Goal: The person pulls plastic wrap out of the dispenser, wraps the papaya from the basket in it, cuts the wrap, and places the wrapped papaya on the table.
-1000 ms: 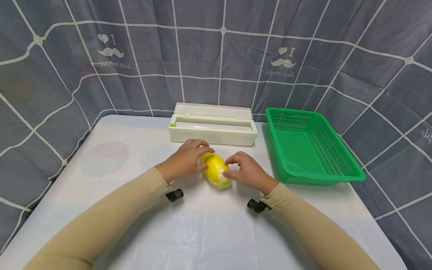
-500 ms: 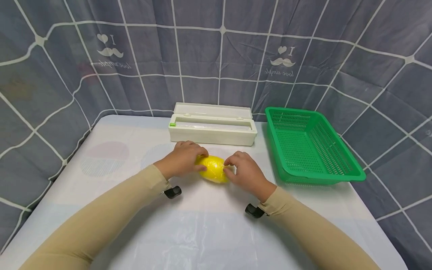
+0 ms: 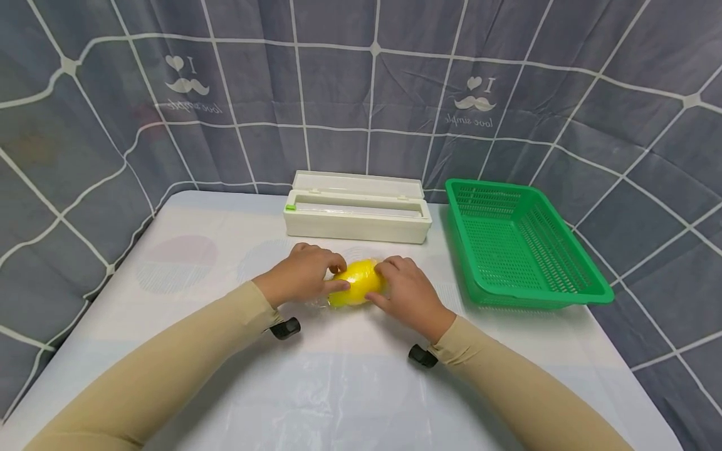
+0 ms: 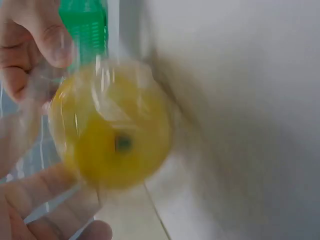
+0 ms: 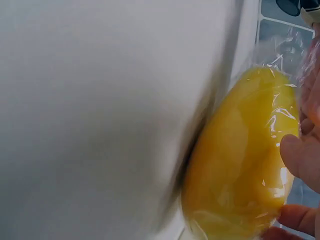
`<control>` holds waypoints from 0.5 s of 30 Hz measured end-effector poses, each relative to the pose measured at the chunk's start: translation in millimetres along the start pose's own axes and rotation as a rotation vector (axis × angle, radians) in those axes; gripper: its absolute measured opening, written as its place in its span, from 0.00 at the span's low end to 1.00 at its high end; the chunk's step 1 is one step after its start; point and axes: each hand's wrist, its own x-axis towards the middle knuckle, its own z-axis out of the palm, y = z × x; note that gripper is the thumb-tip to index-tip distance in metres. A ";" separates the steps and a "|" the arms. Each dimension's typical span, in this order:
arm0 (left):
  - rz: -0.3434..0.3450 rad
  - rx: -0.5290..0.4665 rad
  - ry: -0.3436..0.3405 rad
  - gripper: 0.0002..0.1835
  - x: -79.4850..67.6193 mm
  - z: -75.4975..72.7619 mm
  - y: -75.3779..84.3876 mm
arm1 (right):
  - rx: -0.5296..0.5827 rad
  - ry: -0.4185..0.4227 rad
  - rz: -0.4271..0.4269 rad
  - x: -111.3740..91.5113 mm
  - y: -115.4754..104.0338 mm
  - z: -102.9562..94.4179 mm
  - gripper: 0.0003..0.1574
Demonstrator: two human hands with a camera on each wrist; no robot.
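A smooth yellow oval fruit (image 3: 361,283), wrapped in shiny clear film, lies low over the white tablecloth between my hands. My right hand (image 3: 408,291) holds its right end, thumb in front and fingers behind. My left hand (image 3: 304,275) is at the other end, with thumb and curled index finger on the film. Loose crinkled cling film (image 5: 285,52) sticks out from that end in the right wrist view. A dark green spot marks the end of the fruit (image 4: 112,130) in the left wrist view, where my left fingers are blurred.
A long white cling film dispenser (image 3: 358,224) stands behind the hands, its lid raised and a green slider at its left. To the right sits a green perforated basket (image 3: 472,250). A grey checked curtain (image 3: 338,94) closes off the table's back and sides.
The fruit has been turned: its left end, first pointing away, now points toward me. A loose flap of film shows at that end. My left hand has shifted slightly left and nearer.
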 end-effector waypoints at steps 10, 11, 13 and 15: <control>0.069 -0.003 -0.009 0.10 -7.2 -0.5 -2.6 | 0.098 -0.072 0.060 3.2 7.8 1.0 0.34; 0.075 -0.001 -0.009 0.11 -7.9 0.0 -3.1 | 0.111 -0.093 0.066 3.9 8.6 0.4 0.35; 0.087 -0.004 -0.015 0.12 -9.0 1.0 -3.8 | 0.141 -0.136 0.073 5.6 10.3 -0.9 0.36; 0.103 -0.014 -0.022 0.15 -9.9 2.8 -4.2 | 0.165 -0.174 0.073 7.6 12.5 -1.8 0.37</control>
